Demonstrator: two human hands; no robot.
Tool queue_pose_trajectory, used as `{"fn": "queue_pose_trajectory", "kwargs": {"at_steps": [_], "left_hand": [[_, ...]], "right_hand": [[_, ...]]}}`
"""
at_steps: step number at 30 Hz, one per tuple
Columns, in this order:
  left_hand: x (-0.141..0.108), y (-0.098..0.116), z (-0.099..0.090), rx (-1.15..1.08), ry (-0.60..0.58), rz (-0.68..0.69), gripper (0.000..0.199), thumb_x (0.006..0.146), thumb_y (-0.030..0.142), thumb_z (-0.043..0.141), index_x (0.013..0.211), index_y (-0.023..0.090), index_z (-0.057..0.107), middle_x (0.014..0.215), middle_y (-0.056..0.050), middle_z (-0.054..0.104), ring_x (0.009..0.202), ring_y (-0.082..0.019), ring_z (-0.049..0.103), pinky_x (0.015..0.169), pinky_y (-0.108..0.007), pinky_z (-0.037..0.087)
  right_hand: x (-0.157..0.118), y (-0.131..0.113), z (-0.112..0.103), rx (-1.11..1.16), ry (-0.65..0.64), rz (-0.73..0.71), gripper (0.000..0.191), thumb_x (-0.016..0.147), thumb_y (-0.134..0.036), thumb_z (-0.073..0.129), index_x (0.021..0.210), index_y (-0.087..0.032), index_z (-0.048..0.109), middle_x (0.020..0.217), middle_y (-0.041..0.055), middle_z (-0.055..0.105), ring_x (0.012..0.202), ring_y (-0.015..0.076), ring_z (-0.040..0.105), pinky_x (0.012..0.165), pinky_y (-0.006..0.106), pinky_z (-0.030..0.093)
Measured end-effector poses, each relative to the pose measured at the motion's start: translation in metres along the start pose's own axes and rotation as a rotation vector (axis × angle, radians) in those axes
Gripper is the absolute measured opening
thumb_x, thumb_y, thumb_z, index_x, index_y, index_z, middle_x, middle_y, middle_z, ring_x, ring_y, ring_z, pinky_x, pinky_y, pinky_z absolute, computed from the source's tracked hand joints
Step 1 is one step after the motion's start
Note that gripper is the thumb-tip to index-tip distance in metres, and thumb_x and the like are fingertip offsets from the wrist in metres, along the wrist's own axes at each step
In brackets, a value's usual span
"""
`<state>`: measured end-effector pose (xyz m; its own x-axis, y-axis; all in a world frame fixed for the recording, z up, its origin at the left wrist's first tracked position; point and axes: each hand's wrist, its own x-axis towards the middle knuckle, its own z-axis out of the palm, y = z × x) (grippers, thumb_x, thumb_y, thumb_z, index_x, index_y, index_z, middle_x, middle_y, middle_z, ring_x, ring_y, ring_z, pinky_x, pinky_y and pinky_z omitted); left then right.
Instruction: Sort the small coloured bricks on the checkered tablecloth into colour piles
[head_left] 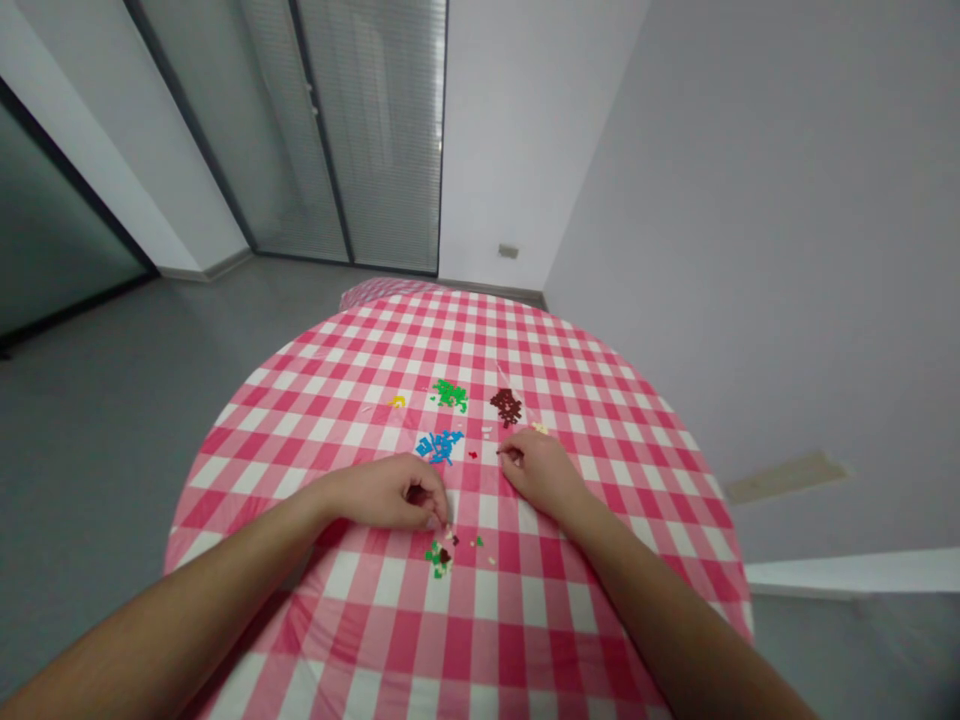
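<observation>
My left hand (394, 492) is closed in a pinch just above a small mixed pile (439, 560) of green, brown and cream pieces. Whatever its fingertips hold, if anything, is too small to name. My right hand (546, 472) pinches a small dark brown piece (499, 452) between thumb and forefinger. Beyond it lies a heap of dark brown pieces (506, 405), with cream pieces (540, 428) close by its knuckles. Blue pieces (440, 446) are heaped beyond my left hand. Farther back are green pieces (449, 394) and a few yellow pieces (398, 401). One red piece (472, 455) sits between my hands.
Everything lies on a round table with a red-and-white checked tablecloth (480, 640). A few white pieces (487, 432) are near the middle. Behind the table stand glass partitions (367, 130); a grey wall (787, 250) rises on the right.
</observation>
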<state>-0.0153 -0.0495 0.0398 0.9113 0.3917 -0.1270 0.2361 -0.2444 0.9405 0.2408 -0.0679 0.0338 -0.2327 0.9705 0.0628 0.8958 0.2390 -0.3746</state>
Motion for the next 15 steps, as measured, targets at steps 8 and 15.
{"fn": "queue_pose_trajectory", "kwargs": {"at_steps": [8,15], "left_hand": [[0.000,0.001,0.000,0.034,0.003,-0.027,0.014,0.082,0.016,0.064,0.090,0.016,0.075,0.078,-0.002,0.069,0.069,-0.013,0.059,0.063,-0.024,0.045],[0.000,0.000,0.000,0.023,-0.003,-0.003,0.014,0.083,0.016,0.063,0.090,0.017,0.074,0.080,-0.003,0.071,0.071,-0.014,0.061,0.066,-0.025,0.047]], "right_hand": [[0.011,0.016,0.002,-0.139,0.093,0.117,0.024,0.095,-0.021,0.052,0.099,-0.020,0.075,0.102,0.0084,0.073,0.089,0.0195,0.066,0.073,0.028,0.046],[0.017,0.022,0.001,-0.164,0.147,0.176,0.023,0.097,-0.026,0.052,0.098,-0.021,0.074,0.101,0.0069,0.074,0.088,0.0207,0.067,0.069,0.028,0.045]]}}
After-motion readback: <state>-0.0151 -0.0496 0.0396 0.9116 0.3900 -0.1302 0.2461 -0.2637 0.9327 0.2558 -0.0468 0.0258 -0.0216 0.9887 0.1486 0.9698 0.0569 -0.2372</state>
